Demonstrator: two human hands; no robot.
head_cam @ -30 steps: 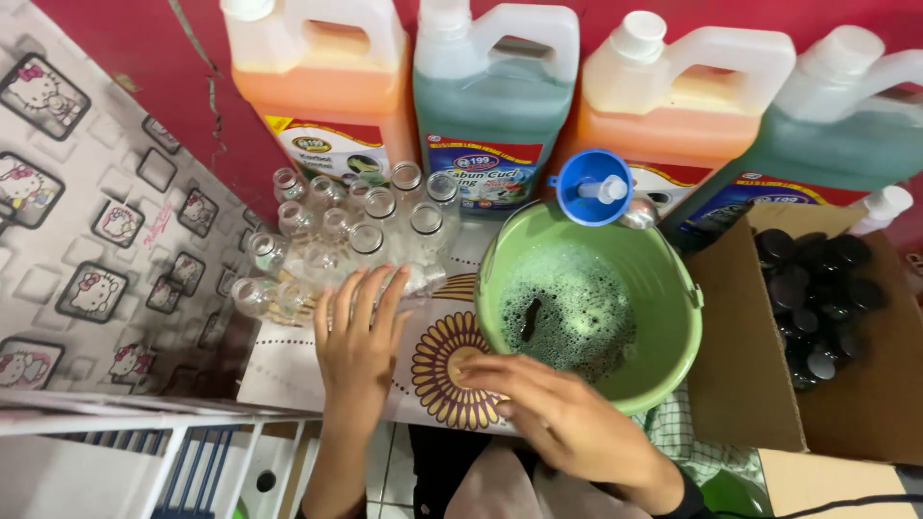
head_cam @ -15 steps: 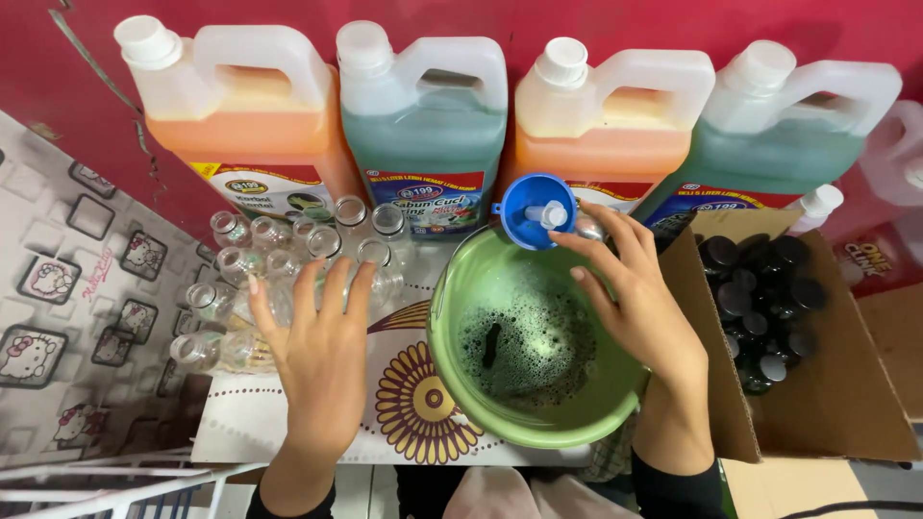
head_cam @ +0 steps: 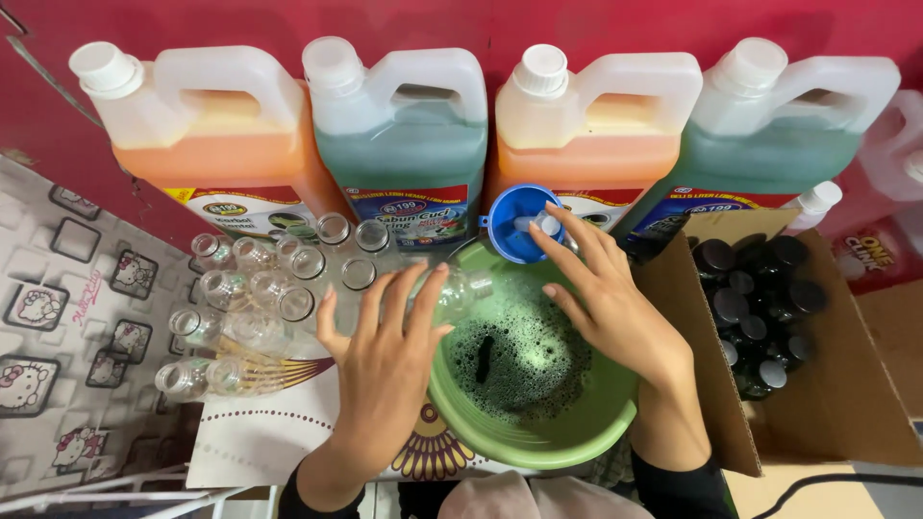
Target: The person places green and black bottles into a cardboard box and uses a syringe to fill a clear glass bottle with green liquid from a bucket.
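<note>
My left hand grips a clear plastic bottle, holding it on its side over the left rim of a green basin of dark green foamy liquid. My right hand reaches over the basin, its fingertips on a blue funnel with a small white piece in it at the basin's far edge. To the left, several empty clear bottles stand and lie on the patterned mat.
Two orange-filled jugs and two green-filled jugs line the red wall. At the right, a cardboard box holds several black caps. A patterned wall panel is at the left.
My left hand has picked up a clear bottle and brought it to the basin's rim. My right hand stays at the blue funnel. The view has shifted slightly.
</note>
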